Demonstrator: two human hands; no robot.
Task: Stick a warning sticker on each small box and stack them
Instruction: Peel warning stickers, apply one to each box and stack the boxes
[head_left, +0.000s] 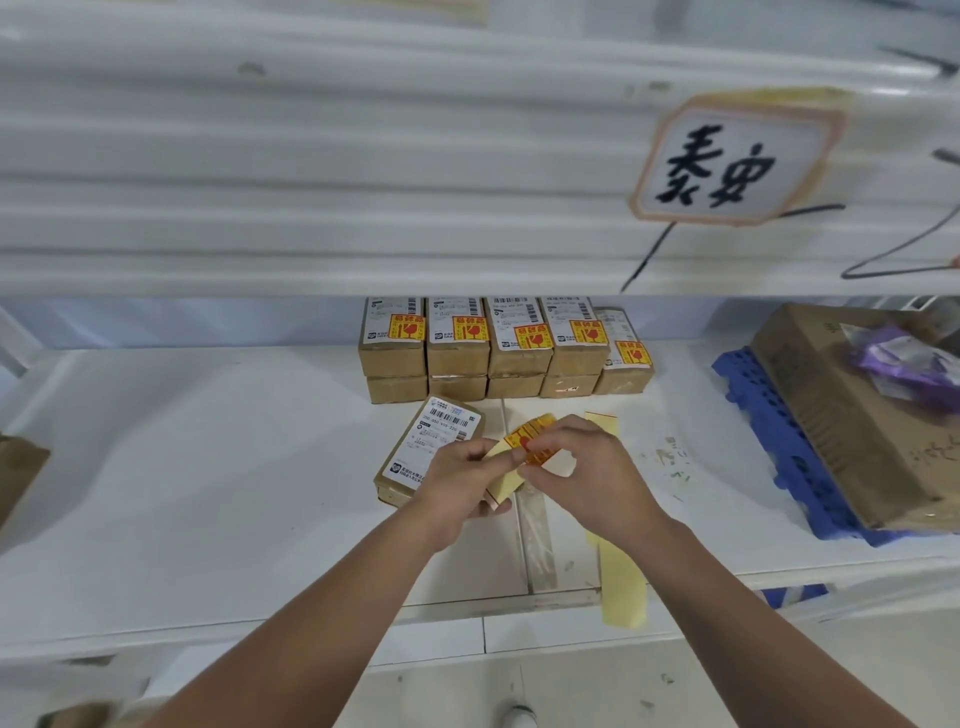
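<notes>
Left hand (457, 486), right hand (597, 480) pinch warning sticker (529, 440) above white shelf (208, 467) (scuffed); 5 stickered boxes (457, 345) behind.

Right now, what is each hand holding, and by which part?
The left hand grips the pale backing strip around its middle. The right hand pinches the orange warning sticker by its right edge.
</notes>
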